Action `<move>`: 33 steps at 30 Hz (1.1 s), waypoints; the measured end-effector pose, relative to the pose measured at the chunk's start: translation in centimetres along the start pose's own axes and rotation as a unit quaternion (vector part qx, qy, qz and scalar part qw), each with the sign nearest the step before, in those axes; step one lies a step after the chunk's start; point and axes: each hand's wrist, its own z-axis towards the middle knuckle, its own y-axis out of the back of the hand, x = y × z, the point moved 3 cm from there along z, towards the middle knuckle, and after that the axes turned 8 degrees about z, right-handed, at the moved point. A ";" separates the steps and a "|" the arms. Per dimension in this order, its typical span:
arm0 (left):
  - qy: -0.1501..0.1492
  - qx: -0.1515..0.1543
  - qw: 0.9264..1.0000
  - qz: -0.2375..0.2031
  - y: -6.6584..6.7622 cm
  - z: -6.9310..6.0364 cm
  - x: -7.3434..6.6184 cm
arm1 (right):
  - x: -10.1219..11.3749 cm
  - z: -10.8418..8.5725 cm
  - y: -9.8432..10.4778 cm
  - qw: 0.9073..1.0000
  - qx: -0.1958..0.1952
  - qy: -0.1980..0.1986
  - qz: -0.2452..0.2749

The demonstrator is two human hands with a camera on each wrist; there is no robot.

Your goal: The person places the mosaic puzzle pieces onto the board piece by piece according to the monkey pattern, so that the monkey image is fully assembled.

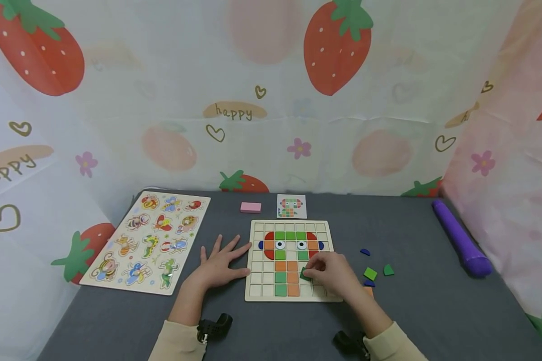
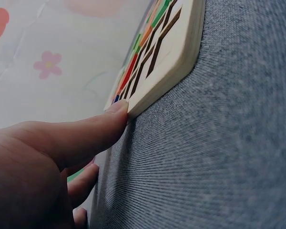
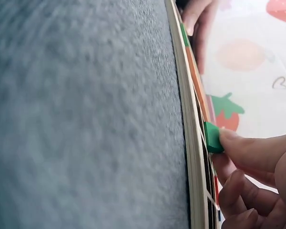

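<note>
A wooden grid board (image 1: pixel 271 299) lies on the table, with red, green, orange and blue tiles forming a figure with two eye tiles (image 1: pixel 280 244). My left hand (image 1: pixel 219 268) rests at its left side, fingers spread; in the left wrist view the thumb (image 2: pixel 112 114) touches the board's edge (image 2: pixel 174 67). Over the lower right of the grid, my right hand (image 1: pixel 334 273) pinches a green tile (image 3: pixel 212 138) between thumb and fingers. That tile is tilted against the board, beside the orange column. The right hand covers some cells behind it.
Right of the board lie several loose tiles, among them a lime green square (image 1: pixel 370 274) and a green rounded piece (image 1: pixel 389 270). A pattern card (image 1: pixel 291 206) and pink block (image 1: pixel 250 207) sit behind. An insect puzzle board (image 1: pixel 128 265) lies left, a purple cylinder (image 1: pixel 460 238) right.
</note>
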 end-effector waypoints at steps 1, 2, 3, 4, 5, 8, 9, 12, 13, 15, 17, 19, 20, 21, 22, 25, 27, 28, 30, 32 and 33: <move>0.000 0.000 1.000 0.000 0.0 0.0 0.0 | 0.1 -0.1 -0.1 1.000 0.001 0.003 -0.004; -0.001 0.000 1.000 -0.001 0.0 0.0 -0.1 | 0.1 -0.1 -0.1 1.000 0.002 0.006 -0.009; -0.002 0.000 1.000 -0.002 0.0 0.0 -0.1 | 0.1 -0.1 -0.2 1.000 0.003 0.010 -0.013; -0.003 -0.001 1.000 -0.002 0.0 0.1 -0.1 | 0.1 -0.1 -0.2 1.000 0.004 0.013 -0.019; -0.004 -0.001 1.000 -0.002 0.0 0.1 -0.1 | 0.2 -0.2 -0.3 1.000 0.005 0.017 -0.025; -0.007 -0.001 1.000 -0.001 0.0 0.1 -0.1 | 0.2 -0.2 -0.5 0.999 0.013 0.020 -0.036; -0.007 -0.001 1.000 0.000 0.0 0.1 -0.1 | 0.2 -0.2 -0.5 0.999 0.014 0.021 -0.038; -0.007 0.000 1.000 0.002 0.0 0.1 -0.1 | 0.3 -0.3 -0.6 0.999 0.017 0.021 -0.036; -0.007 0.001 1.000 0.001 0.0 0.1 -0.1 | 0.3 -0.3 -0.6 0.999 0.018 0.022 -0.036; -0.007 0.002 1.000 0.001 0.0 0.1 -0.1 | 0.4 -0.3 -0.5 0.999 0.021 0.020 -0.032; -0.007 0.001 1.000 0.001 0.0 0.0 -0.1 | 0.4 -0.4 -0.1 0.999 0.023 0.016 -0.025; -0.006 0.002 1.000 0.000 0.0 0.0 -0.1 | 0.4 -0.4 0.5 1.000 0.020 0.010 -0.015; -0.006 0.002 1.000 -0.001 0.1 -0.1 -0.1 | 0.3 -0.4 1.0 1.000 0.016 0.007 -0.010; -0.005 0.002 1.000 -0.002 0.1 -0.1 -0.1 | 0.2 -0.4 1.6 1.000 0.011 0.004 -0.005; -0.007 0.001 1.000 -0.003 0.1 -0.1 -0.1 | 0.1 -0.4 2.2 1.000 0.006 0.001 -0.003; -0.007 0.004 1.000 -0.006 0.0 -0.1 -0.1 | -0.6 -0.5 4.2 1.000 -0.004 -0.007 -0.007; -0.007 0.003 1.000 -0.007 0.0 -0.1 -0.1 | -1.2 -0.5 5.5 1.000 0.000 -0.016 -0.012; -0.008 0.002 1.000 -0.008 0.0 -0.1 -0.1 | -1.5 -0.6 6.1 1.000 0.004 -0.020 -0.017; -0.007 0.003 1.000 -0.008 0.1 -0.1 -0.1 | -2.2 -0.7 7.2 0.999 0.012 -0.030 -0.026; -0.007 0.002 1.000 -0.009 0.1 -0.1 -0.1 | -3.0 -0.8 8.2 0.999 0.020 -0.037 -0.032; -0.007 0.003 1.000 -0.009 0.1 -0.1 0.0 | -3.4 -0.9 8.7 0.998 0.024 -0.040 -0.034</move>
